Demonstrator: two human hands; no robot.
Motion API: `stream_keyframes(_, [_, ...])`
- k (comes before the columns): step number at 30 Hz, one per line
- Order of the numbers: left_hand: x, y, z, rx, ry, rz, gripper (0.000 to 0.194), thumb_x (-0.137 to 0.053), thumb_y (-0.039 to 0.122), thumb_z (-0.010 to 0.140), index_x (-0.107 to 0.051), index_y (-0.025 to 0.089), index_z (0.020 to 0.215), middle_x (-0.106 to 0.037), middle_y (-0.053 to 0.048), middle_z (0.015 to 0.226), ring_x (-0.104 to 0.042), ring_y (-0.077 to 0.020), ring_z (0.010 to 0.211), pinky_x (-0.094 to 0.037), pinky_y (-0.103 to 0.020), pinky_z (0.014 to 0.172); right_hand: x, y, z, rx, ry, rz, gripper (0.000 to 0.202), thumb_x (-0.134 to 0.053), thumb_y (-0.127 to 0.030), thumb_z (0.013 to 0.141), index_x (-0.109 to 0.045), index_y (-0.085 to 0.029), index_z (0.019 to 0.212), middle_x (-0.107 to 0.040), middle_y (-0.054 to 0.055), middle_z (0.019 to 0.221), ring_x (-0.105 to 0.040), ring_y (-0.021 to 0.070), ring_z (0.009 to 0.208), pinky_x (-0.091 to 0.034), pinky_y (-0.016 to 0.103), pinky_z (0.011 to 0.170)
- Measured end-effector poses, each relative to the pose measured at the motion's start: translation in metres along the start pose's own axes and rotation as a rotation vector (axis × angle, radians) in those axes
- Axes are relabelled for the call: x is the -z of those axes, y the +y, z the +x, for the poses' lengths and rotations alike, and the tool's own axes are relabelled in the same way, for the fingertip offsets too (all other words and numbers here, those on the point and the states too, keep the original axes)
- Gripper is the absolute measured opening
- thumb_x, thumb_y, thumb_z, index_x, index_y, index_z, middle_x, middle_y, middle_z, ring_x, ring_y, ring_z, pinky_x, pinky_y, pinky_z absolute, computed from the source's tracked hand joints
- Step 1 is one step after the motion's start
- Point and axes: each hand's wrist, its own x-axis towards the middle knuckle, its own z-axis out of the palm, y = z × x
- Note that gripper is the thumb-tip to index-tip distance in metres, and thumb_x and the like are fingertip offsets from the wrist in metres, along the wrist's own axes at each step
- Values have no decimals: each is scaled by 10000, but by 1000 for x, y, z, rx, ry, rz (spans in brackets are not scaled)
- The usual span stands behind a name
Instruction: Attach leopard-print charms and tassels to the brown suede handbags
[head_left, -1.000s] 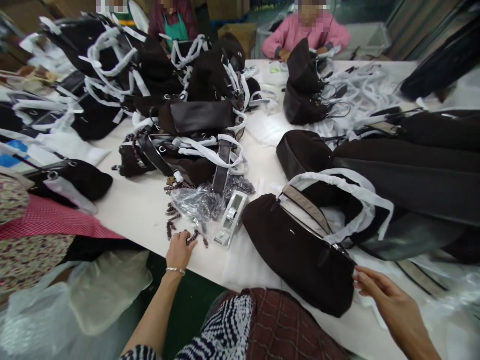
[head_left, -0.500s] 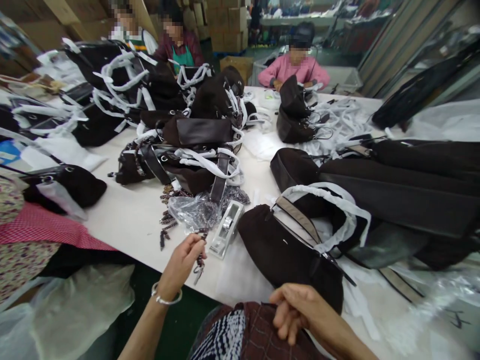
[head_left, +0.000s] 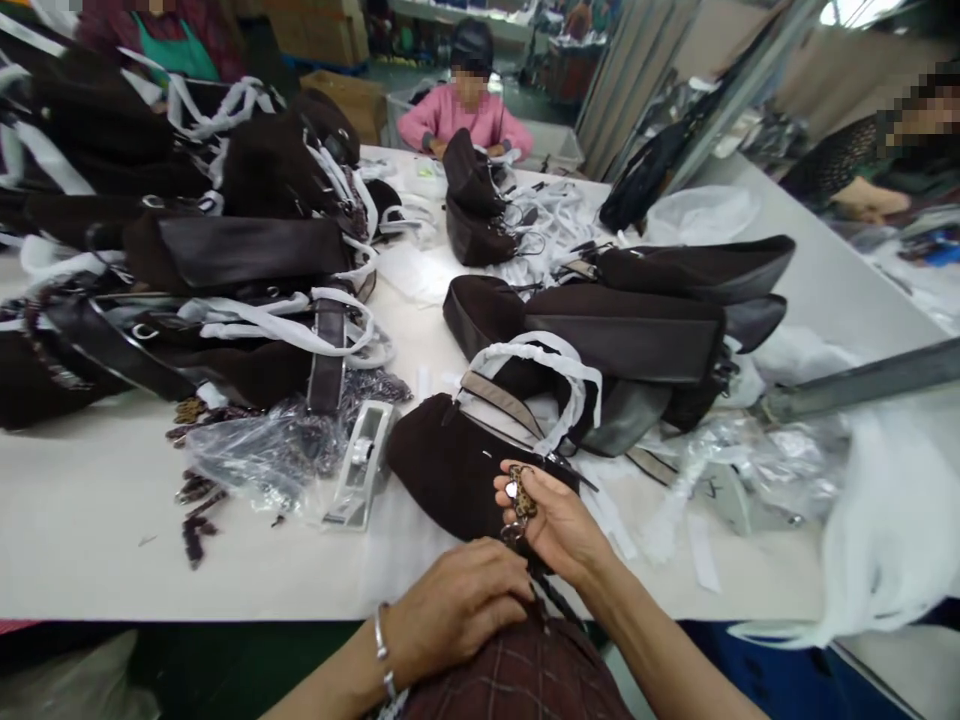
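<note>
My right hand [head_left: 559, 515] pinches a small leopard-print charm [head_left: 523, 490] with a pale round spot and a metal ring at its lower end. Just below and to the left is my left hand [head_left: 472, 595], back upward, its fingers curled; whatever they grip is hidden. A dark strand [head_left: 555, 598] hangs beneath my hands. Behind them a dark brown handbag [head_left: 442, 465] lies on the table, its handles [head_left: 574, 385] wrapped in white and its opening edged in beige. My right hand overlaps the bag's right part.
A tape dispenser [head_left: 364, 465] stands left of the handbag, beside a clear plastic bag [head_left: 255, 455] and loose dark chains [head_left: 196, 520]. Piled handbags [head_left: 247, 250] fill the left; more bags [head_left: 622, 330] lie at right. Across the table [head_left: 90, 530] sits a person in pink [head_left: 465, 115].
My left hand has moved right from beside the tape dispenser, where it held a dark chain. My right hand has risen and now holds the leopard-print charm. The view has swung right.
</note>
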Motion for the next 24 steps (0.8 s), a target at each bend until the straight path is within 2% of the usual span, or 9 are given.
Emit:
stream_keyframes(2, [4, -8, 6, 161, 155, -22, 193, -499, 298, 939, -655, 200, 882, -669, -48, 880, -608, -152, 842, -453, -244, 792, 6, 0, -4, 20, 14, -24, 287, -727, -297, 800, -637, -167, 1040, -715, 70, 922, -669, 155, 760, -508, 254, 632])
stream_keyframes(5, [15, -22, 20, 425, 370, -100, 203, -510, 341, 924, -634, 191, 866, -650, -29, 837, -591, -146, 761, -450, -244, 718, 8, 1, -8, 50, 24, -29, 333, -740, -271, 774, -619, -181, 1071, -709, 79, 1015, -680, 195, 885, -529, 340, 788])
stream_keyframes(7, [20, -31, 30, 469, 345, -229, 191, -526, 340, 906, -634, 190, 958, -671, -39, 936, -609, -159, 836, -460, -256, 773, 9, 1, -8, 83, 26, 12, 329, -736, -260, 774, -615, -185, 1070, -703, 82, 1046, -676, 215, 957, -505, 400, 898])
stream_keyframes(10, [17, -41, 41, 413, 170, -467, 268, -574, 331, 872, -629, 180, 1086, -671, -72, 1089, -610, -188, 998, -447, -287, 890, 9, -1, -3, 155, 47, 78, 305, -731, -264, 779, -617, -198, 1054, -695, 80, 1083, -660, 233, 1031, -466, 448, 985])
stream_keyframes(12, [10, -43, 45, 426, 102, -562, 286, -597, 355, 858, -646, 157, 1058, -686, -84, 1035, -621, -185, 938, -455, -276, 835, 9, -3, 2, 205, 76, 96, 293, -734, -265, 773, -620, -208, 1036, -686, 72, 1110, -638, 236, 1085, -453, 447, 1016])
stream_keyframes(15, [3, -40, 50, 520, 164, -603, 272, -615, 395, 846, -657, 134, 908, -691, -66, 860, -612, -147, 757, -442, -244, 708, 10, -6, 8, 254, 126, 86, 320, -747, -262, 756, -610, -216, 1042, -681, 61, 1117, -626, 225, 1110, -456, 418, 1025])
stream_keyframes(20, [11, -33, 57, 564, 315, -702, 245, -641, 388, 821, -638, 143, 824, -658, -36, 787, -604, -129, 734, -442, -224, 701, 18, -9, 11, 328, 219, -169, 586, -769, -289, 736, -510, -266, 1262, -656, 62, 1166, -660, 225, 1008, -513, 416, 916])
stream_keyframes(22, [15, -32, 57, 598, 340, -756, 248, -656, 389, 806, -639, 142, 816, -653, -34, 759, -599, -125, 709, -448, -225, 690, 23, -12, 9, 389, 250, -427, 497, -737, -324, 766, -569, -267, 1230, -608, 76, 1270, -626, 237, 1073, -493, 422, 943])
stream_keyframes(24, [18, -32, 57, 630, 355, -798, 255, -676, 391, 789, -639, 139, 810, -654, -33, 741, -596, -120, 687, -453, -227, 681, 27, -17, 8, 476, 252, -709, 277, -691, -354, 802, -684, -243, 1056, -593, 75, 1299, -570, 249, 1159, -428, 432, 1026])
